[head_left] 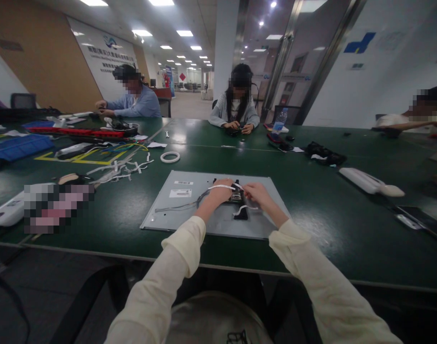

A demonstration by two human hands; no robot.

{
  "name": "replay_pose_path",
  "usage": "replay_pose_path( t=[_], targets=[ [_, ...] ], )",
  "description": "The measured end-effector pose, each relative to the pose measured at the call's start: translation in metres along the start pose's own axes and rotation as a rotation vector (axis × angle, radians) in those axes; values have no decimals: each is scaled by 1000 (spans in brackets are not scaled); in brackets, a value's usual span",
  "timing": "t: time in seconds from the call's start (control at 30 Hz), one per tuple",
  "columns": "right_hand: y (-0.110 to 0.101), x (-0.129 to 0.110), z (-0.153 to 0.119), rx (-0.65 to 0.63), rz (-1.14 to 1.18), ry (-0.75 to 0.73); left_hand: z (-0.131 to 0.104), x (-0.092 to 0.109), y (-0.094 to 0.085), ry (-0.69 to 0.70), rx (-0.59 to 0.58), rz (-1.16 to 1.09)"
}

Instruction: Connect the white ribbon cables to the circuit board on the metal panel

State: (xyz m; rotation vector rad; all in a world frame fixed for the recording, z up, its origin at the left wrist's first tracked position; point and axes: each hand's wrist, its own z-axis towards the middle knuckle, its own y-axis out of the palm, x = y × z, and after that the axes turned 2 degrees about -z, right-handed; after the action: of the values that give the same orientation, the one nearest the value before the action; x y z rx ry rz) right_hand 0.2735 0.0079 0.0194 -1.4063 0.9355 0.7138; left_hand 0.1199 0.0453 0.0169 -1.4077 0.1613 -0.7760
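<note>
A flat grey metal panel (182,223) lies on the table before me, with white labels on it. At its middle sit a black bracket (241,213) and a small circuit board (236,196). My left hand (220,192) is closed at the bracket's left side; its fingertips are hidden. A white strip of tape (223,186) arches across the back of that hand. My right hand (257,193) pinches a white strip by the board's right edge. Another curled white strip (244,208) hangs near the bracket. Grey cables (178,207) run left from under my left hand.
Beyond the panel lies a white tape roll (170,157). Loose white strips (123,170) and a blue tray (19,147) are at left. White devices lie on both sides, one a long white device (365,180) at right. Several people sit around the green table (322,210).
</note>
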Motion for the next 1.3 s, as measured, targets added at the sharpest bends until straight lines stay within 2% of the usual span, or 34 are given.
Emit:
replay_pose_path(
  t=[0.1, 0.2, 0.3, 0.57, 0.77, 0.93, 1.17, 1.3],
  targets=[
    [-1, 2, 1, 36, -163, -59, 0, 0, -1, 21, 4, 38],
    [0, -1, -3, 94, -540, -141, -1, 0, 0, 29, 7, 74],
    [3, -7, -11, 112, -860, -131, 0, -1, 1, 28, 13, 75],
    [7, -12, -23, 90, -1105, -133, 0, -3, 3, 55, 23, 87],
    [-1, -7, -29, 100, -1169, -178, -2, -3, 2, 70, 26, 94],
    [-8, -1, -30, 93, -1149, -209, -1, -2, 1, 56, -17, 116],
    [-31, 14, -26, -31, -742, -358, 4, -4, 3, 4, -59, 121],
    [-35, 16, -30, -157, -608, -420, 5, -3, 3, -15, -70, 125]
  ],
)
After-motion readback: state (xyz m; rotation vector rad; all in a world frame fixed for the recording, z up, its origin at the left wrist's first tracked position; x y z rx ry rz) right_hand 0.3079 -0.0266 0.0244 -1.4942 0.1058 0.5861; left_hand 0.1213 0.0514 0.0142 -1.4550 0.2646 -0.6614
